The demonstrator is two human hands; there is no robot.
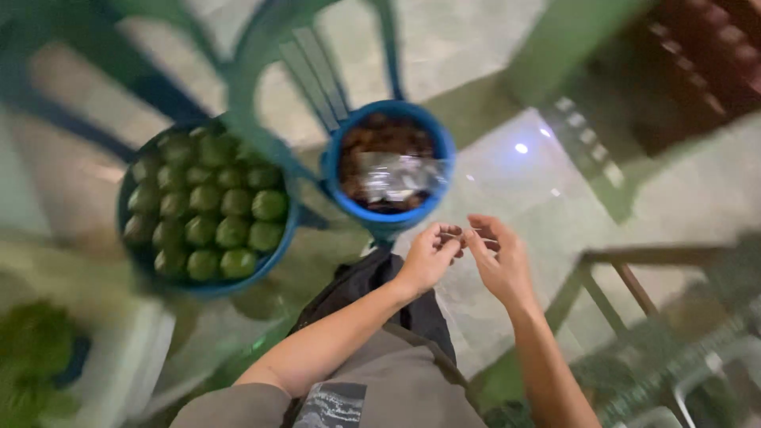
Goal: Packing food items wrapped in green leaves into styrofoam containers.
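My grey shirt [380, 388] fills the bottom of the view, and my two bare forearms rise from it toward the middle. My left hand [432, 255] and my right hand [498, 257] meet fingertip to fingertip over my dark trousers [372, 289] and the pale glossy floor [507, 182]. The fingers of both are curled inward and pinched together around something thin and small between them; the blur keeps me from telling what it is. Just beyond my hands stands a small blue bucket [388, 210], filled with dark brown pieces [380, 139] and with a clear plastic bag [396, 176] lying on top of them. To its left, close beside it, a wider blue basin [208, 287] holds a heap of round green fruits [210, 210]. Blue chair legs [269, 79] cross above both containers. At the far left edge sits some leafy green stuff [32, 349], blurred. To my right, a metal frame [626, 277] stands on the floor.
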